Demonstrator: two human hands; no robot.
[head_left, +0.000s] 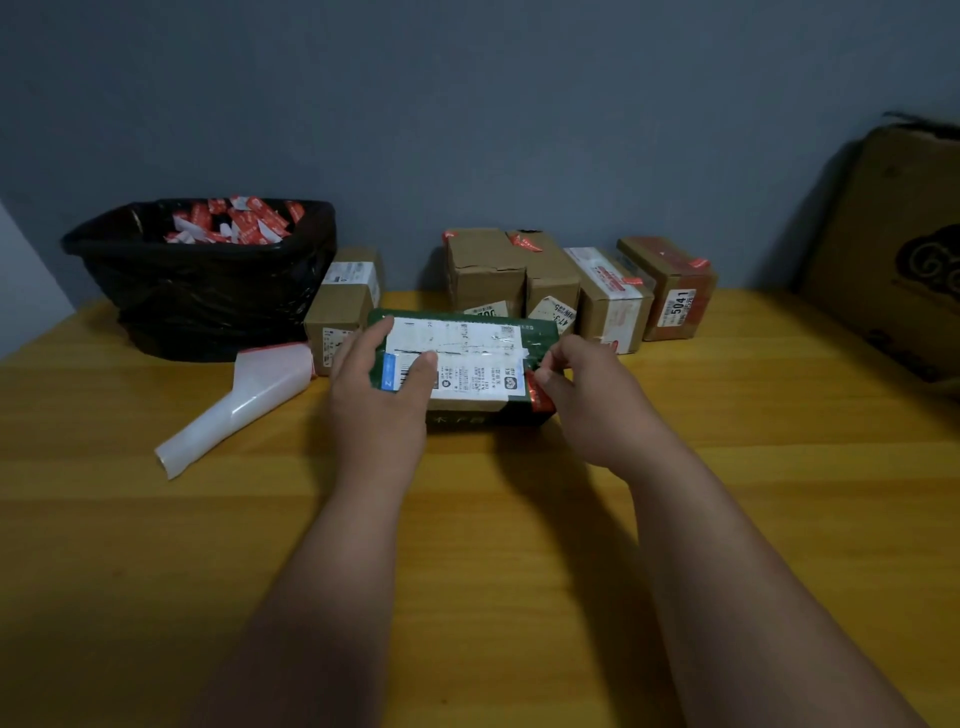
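A dark green parcel box (537, 332) with a white shipping label (467, 358) on top lies on the wooden table (467, 519) in front of me. My left hand (379, 384) rests flat on the box's left part, fingers straight over the label. My right hand (582, 384) is at the box's right end, its fingers curled and pinching a red sticker (540, 396) at the edge there.
A black-lined bin (202, 291) with red and white sticker scraps stands back left. A curled white backing sheet (244, 400) lies beside it. Several brown cardboard parcels (613, 296) line the wall. A large cardboard box (893, 249) leans at the far right.
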